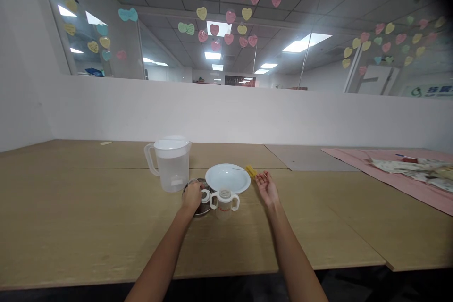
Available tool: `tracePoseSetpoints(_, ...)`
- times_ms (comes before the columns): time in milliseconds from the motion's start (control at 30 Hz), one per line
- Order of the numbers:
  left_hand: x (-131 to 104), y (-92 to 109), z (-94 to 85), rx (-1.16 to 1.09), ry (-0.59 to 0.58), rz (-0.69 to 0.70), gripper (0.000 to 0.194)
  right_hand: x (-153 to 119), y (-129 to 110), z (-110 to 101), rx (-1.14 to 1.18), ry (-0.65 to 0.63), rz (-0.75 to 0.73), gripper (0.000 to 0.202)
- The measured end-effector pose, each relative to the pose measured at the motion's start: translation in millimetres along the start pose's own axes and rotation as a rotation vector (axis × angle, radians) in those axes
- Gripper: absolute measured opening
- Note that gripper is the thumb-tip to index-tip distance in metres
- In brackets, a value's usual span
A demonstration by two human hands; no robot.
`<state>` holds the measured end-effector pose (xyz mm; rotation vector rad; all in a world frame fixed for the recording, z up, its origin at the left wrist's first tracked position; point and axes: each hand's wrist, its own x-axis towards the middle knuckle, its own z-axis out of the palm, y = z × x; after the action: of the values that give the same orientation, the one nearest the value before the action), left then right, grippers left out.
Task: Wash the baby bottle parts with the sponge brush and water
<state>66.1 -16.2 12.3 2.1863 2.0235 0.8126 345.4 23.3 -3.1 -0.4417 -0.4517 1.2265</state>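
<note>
My left hand [192, 196] reaches over a dark round metal dish [202, 209], its fingers closed at a white ring-shaped bottle part [205, 196]; the hand partly hides the dish. Just right of it stands a clear two-handled baby bottle [224, 204], upright with its top uncovered. Behind the bottle is a shallow white bowl [226, 175]. My right hand [268, 188] is palm up with fingers loosely apart, nothing seen in it. Near its fingertips, a yellow sponge-like brush head [251, 171] lies at the bowl's right rim, its thin stem reaching over the bowl.
A translucent plastic pitcher [172, 165] with a lid and liquid inside stands behind my left hand. A pink cloth [417, 193] with patterned fabric lies at the far right. A grey sheet [304, 158] is at the back of the wooden table [106, 226], against a white wall.
</note>
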Motion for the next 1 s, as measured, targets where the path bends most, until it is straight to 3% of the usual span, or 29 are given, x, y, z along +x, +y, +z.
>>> tracePoseSetpoints(200, -4.3, 2.0, 0.7, 0.106, -0.078, 0.124, 0.028, -0.1, 2.7, 1.2, -0.02, -0.015, 0.014, 0.01)
tracePoseSetpoints(433, -5.5, 3.8, 1.8, 0.17, -0.053, 0.085, 0.047, -2.0, 7.2, 2.7, -0.035, -0.051, 0.034, 0.009)
tracePoseSetpoints(567, -5.6, 8.1, -1.8, 0.202, -0.04, 0.036, 0.042, -2.8, 6.9, 3.3, -0.038, -0.044, 0.033, 0.011)
tracePoseSetpoints(833, -2.9, 9.0, -12.9, 0.139, 0.126, -0.097, 0.023, -1.0, 7.2, 2.9, -0.037, -0.018, 0.042, 0.012)
tracePoseSetpoints(1000, -5.8, 8.3, -18.7, 0.039, 0.237, -0.109, 0.023, -1.2, 7.6, 2.7, -0.044, -0.032, 0.033, 0.012)
